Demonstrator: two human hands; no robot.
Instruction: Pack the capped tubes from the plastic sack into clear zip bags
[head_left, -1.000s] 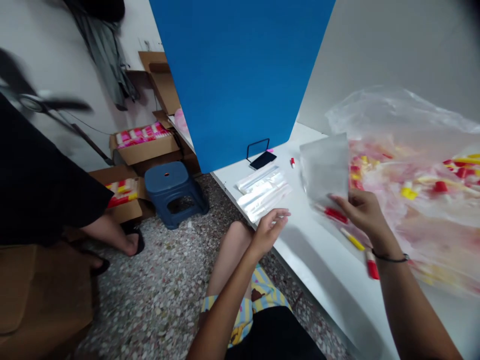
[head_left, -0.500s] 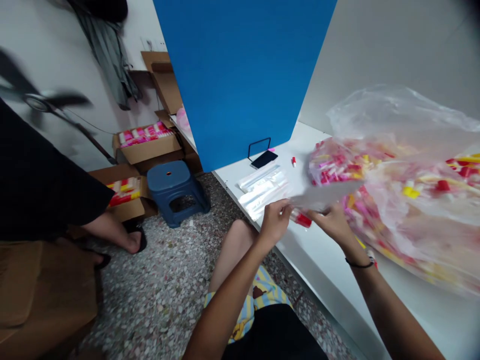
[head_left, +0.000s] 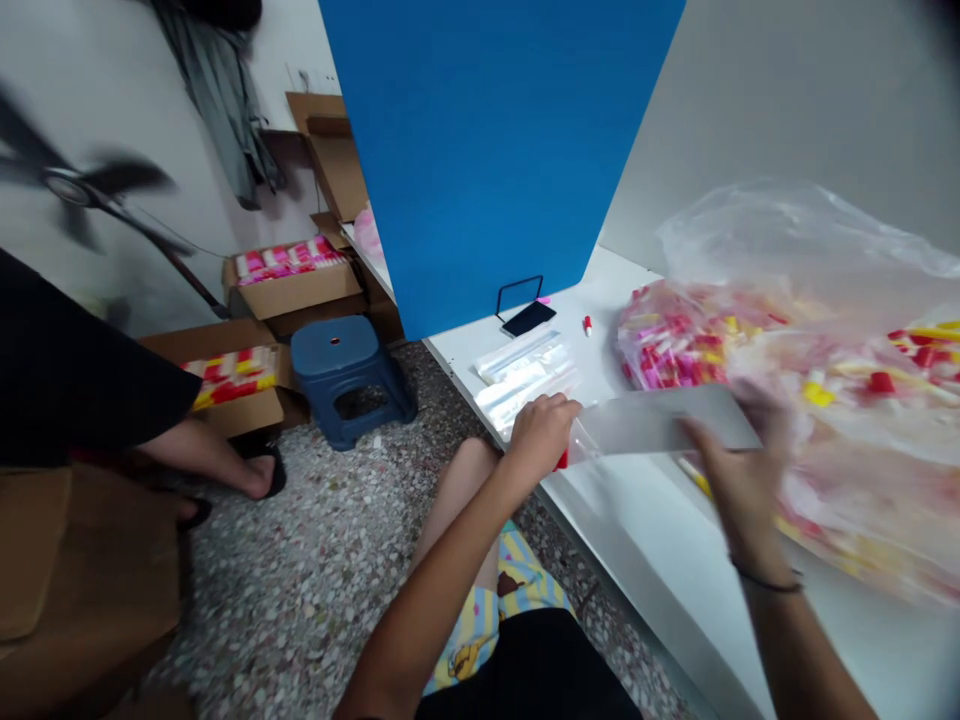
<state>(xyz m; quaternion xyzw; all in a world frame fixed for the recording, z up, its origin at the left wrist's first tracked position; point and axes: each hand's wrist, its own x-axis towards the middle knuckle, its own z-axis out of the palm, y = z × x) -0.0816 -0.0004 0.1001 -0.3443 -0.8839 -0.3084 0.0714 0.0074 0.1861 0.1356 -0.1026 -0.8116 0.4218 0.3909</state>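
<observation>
Taking the middle of the head view as the hub, there are at least four boxes [head_left: 120,560]: one at 8 o'clock, one at 9, one at 10 and one between 10 and 11. One stool [head_left: 335,345] counts at 9, one fan [head_left: 67,187] at 10, one board [head_left: 502,150] at 12, one stand [head_left: 500,302] at 1, one phone [head_left: 529,318] at 2 and one loose tube [head_left: 588,326] near 3. Two feet [head_left: 264,476] show at 8. The bagged tubes [head_left: 675,345] around 3 are too many and blurred to count; so are the overlapping flat bags [head_left: 529,378] near 4.
</observation>
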